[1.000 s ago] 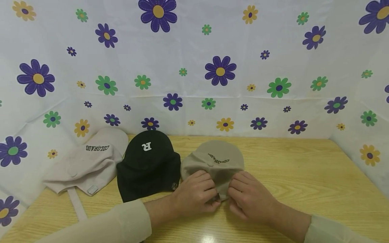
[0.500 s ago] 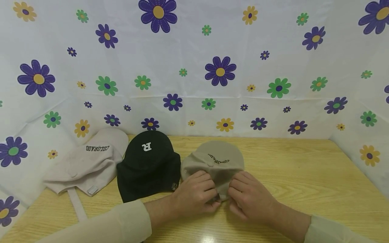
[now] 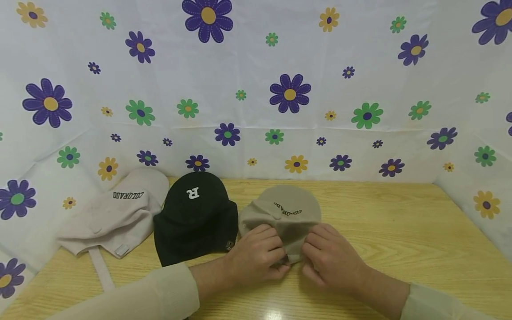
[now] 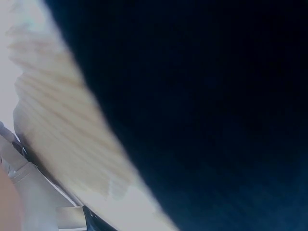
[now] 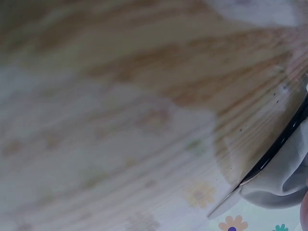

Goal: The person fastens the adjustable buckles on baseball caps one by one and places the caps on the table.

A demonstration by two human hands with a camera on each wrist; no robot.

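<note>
A beige baseball cap (image 3: 298, 198) lettered COLORADO lies on the table, brim toward the back wall. My left hand (image 3: 256, 251) pinches its near-left edge, close to a small dark buckle (image 3: 285, 260). At the near-right side, the curled fingers of my right hand (image 3: 334, 260) grip the fabric; the fingertips are hidden behind the knuckles. In the left wrist view, part of the beige cap (image 4: 38, 197) shows at lower left beside a large dark mass. The right wrist view catches the cap's edge (image 5: 279, 180) at lower right.
Left of the beige cap lies a black cap (image 3: 196, 218) with a white R, and my left forearm passes in front of it. Farther left is a pale pinkish cap (image 3: 116, 213), its strap (image 3: 101, 269) hanging toward me. A flowered cloth (image 3: 256, 58) backs the wooden table (image 3: 392, 213).
My right hand has shifted slightly to the right, widening the gap between the hands at the beige cap's near edge. My left hand and the other caps stay in place.
</note>
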